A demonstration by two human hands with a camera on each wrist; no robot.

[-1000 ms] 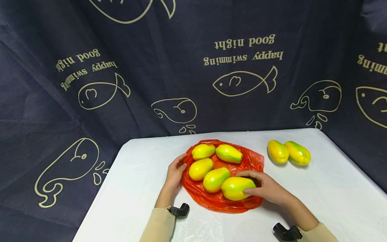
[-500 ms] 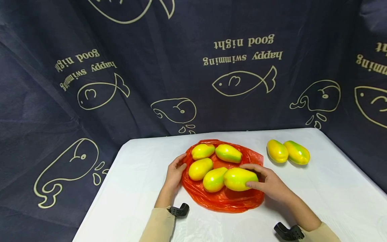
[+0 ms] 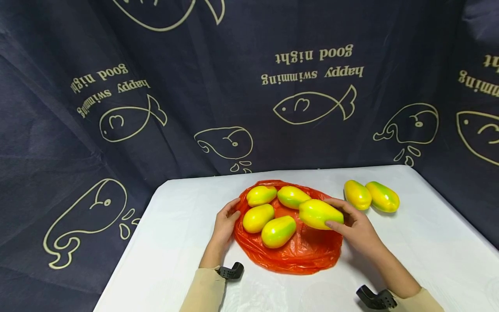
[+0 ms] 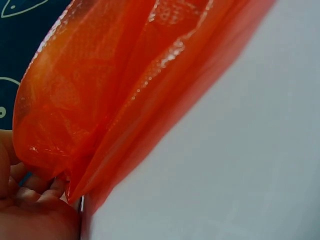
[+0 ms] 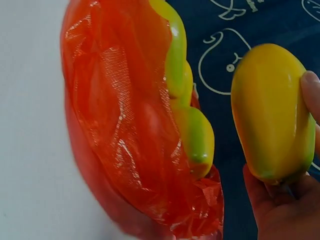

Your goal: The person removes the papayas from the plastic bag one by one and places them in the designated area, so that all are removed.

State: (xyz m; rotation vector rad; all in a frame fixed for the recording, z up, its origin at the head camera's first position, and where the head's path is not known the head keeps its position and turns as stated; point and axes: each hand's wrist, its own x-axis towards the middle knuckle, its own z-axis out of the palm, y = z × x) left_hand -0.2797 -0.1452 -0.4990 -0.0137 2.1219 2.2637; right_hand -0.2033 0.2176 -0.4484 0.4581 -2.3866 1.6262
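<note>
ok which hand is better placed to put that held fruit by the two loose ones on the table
Probably the right hand: it grips the fruit clear of the red bag, on the side nearer the two loose fruits. The left hand is at the bag's left edge, farther from them.

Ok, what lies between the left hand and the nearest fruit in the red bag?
In the head view, only a strip of the red bag lies between the left hand and the nearest fruit.
</note>
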